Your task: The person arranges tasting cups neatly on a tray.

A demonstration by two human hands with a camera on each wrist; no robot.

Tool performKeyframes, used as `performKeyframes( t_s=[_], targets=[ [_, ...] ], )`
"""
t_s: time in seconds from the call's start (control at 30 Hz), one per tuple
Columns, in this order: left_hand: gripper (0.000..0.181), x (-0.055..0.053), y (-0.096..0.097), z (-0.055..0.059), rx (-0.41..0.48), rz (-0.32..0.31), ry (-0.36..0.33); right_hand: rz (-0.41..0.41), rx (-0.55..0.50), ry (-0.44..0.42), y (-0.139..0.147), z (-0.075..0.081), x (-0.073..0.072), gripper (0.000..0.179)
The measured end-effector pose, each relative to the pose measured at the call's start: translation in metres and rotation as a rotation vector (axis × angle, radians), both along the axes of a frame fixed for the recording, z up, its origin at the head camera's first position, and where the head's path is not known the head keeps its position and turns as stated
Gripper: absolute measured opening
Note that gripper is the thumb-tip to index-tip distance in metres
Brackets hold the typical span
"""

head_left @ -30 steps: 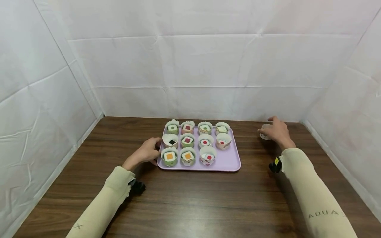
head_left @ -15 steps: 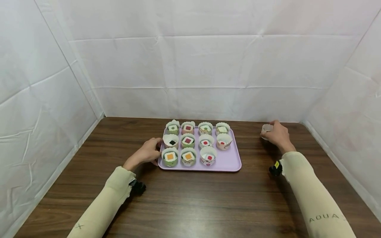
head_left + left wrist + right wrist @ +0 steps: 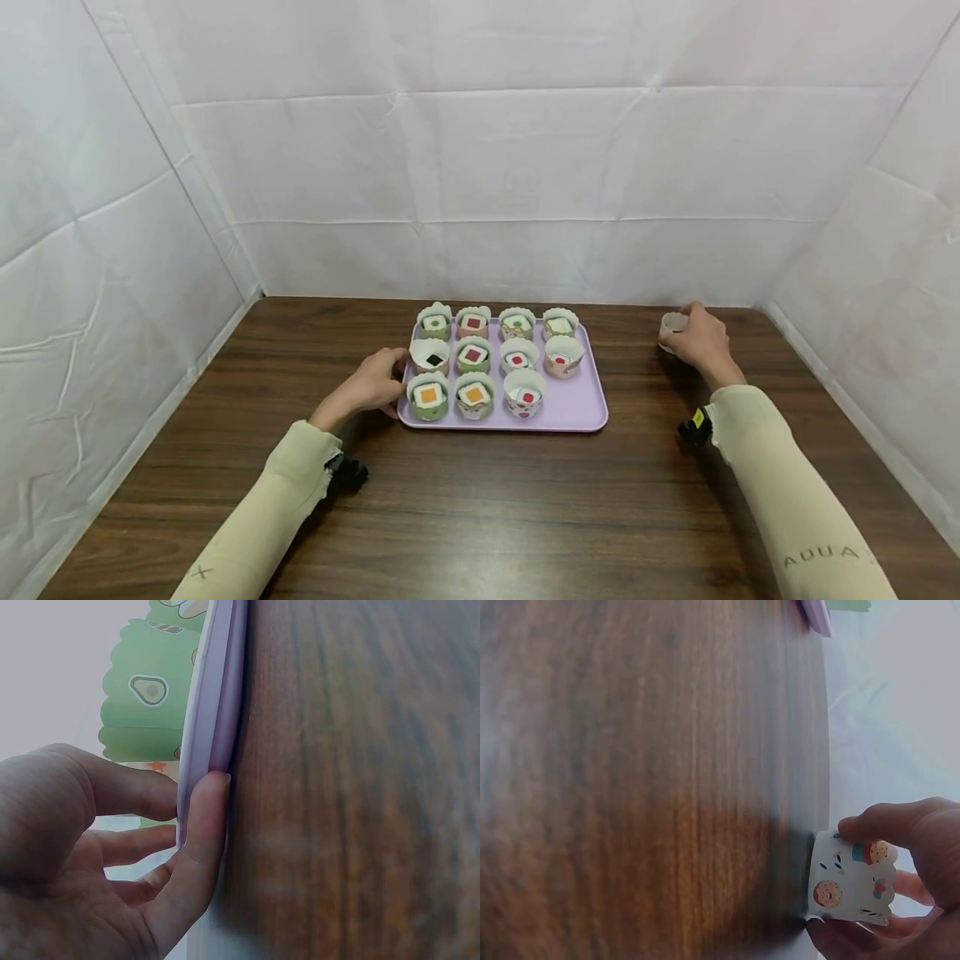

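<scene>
At its left edge, a lilac tray (image 3: 572, 408) is gripped by my left hand (image 3: 367, 382); the left wrist view shows the fingers (image 3: 205, 810) closed about its rim. Rows of paper baking cups stand on the tray, each with a small white piece topped in colour, among them an orange-topped one (image 3: 429, 395) in a green cup. Far to the right, my right hand (image 3: 702, 340) holds a white paper baking cup (image 3: 851, 877) printed with doughnuts and cupcakes, between thumb and fingers. The cup's base sits right at the tabletop, upright; its inside is mostly hidden.
The dark wood table (image 3: 495, 508) runs back to a white sheet wall (image 3: 517, 167), with more white sheeting at left and right. Bare lilac surface shows at the tray's front right corner. Wooden tabletop lies between tray and right hand.
My right hand has come down a little and its fingers have closed round the white cup, which shifted slightly right. The left hand and the tray hold nearly still.
</scene>
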State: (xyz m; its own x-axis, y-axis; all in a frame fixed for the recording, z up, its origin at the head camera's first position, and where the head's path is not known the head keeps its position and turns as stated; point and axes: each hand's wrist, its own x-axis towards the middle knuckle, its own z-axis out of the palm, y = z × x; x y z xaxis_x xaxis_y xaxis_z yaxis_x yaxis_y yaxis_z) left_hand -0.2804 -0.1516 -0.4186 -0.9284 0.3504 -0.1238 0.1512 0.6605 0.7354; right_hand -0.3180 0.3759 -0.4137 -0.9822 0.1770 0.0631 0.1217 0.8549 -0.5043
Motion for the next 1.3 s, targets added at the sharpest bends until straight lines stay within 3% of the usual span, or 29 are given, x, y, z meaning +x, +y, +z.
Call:
performKeyframes(
  t_s=[0.57, 0.93, 1.3],
  targets=[
    [0.053, 0.001, 0.001, 0.002, 0.009, 0.001, -0.002, 0.041, 0.033, 0.094, -0.019, 0.009, 0.02, 0.067],
    [0.051, 0.001, -0.002, -0.002, 0.001, 0.001, 0.019, 0.103, 0.048, 0.078, -0.046, 0.019, 0.038, 0.064],
    [0.052, 0.0, 0.0, -0.001, 0.006, -0.002, 0.013, 0.149, 0.059, 0.104, -0.069, 0.023, 0.064, 0.062]
  ],
)
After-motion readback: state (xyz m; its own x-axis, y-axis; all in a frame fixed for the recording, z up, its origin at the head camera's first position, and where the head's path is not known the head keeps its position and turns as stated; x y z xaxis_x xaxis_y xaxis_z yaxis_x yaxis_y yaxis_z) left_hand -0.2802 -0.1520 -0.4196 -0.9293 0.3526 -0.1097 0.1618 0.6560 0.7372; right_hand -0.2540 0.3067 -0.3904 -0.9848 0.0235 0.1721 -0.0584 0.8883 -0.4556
